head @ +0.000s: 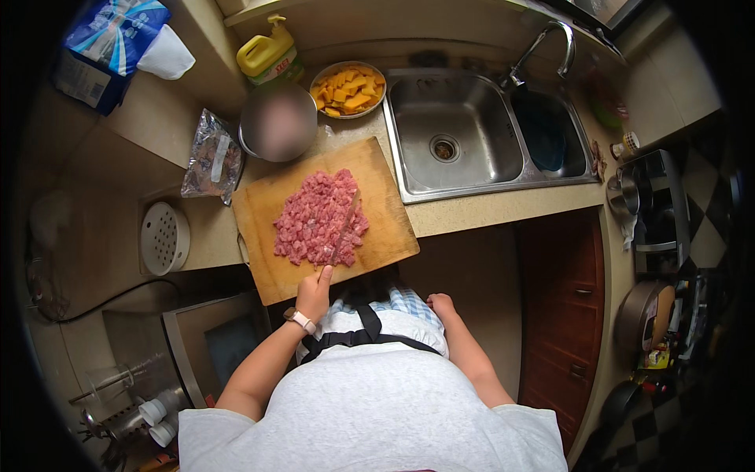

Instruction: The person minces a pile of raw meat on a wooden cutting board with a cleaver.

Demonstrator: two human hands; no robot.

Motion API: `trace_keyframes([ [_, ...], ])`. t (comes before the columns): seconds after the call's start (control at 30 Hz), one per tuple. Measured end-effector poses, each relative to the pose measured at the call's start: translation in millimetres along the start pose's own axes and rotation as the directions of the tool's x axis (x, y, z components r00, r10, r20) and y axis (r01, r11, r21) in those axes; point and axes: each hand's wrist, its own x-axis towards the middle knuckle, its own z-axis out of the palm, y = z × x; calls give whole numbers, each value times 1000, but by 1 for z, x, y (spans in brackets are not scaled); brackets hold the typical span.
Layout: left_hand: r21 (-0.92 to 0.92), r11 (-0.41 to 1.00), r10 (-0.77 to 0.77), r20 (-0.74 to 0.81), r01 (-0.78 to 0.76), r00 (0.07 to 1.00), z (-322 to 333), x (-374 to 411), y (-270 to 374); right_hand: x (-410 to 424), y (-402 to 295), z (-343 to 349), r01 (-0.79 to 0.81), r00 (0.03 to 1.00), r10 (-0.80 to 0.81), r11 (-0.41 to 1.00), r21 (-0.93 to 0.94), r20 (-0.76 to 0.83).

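Observation:
My left hand (314, 295) grips the handle of a kitchen knife (347, 227) at the near edge of a wooden cutting board (389, 227). The blade points away from me and lies over a heap of chopped raw meat (312, 218) spread on the board. Most of the handle is hidden in my fist. My right hand (442, 305) hangs low at my side by the checked cloth, away from the board; its fingers are curled and partly hidden, and I cannot tell whether it holds anything.
Behind the board stand a blurred round bowl (278, 122), a dish of cut orange pieces (349, 89) and a yellow pump bottle (270, 53). A foil bag (213, 158) lies left. A double steel sink (454, 130) is at the right. The board overhangs the counter's front edge.

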Motion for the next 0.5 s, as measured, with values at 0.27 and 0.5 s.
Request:
trace_keyframes([
  [0.27, -92, 992, -86, 24, 88, 996, -1, 18, -12, -2, -5, -3, -49, 998, 50, 998, 30, -23],
  [0.5, -64, 998, -25, -26, 24, 999, -16, 25, -3, 5, -3, -3, -43, 999, 44, 998, 50, -29],
])
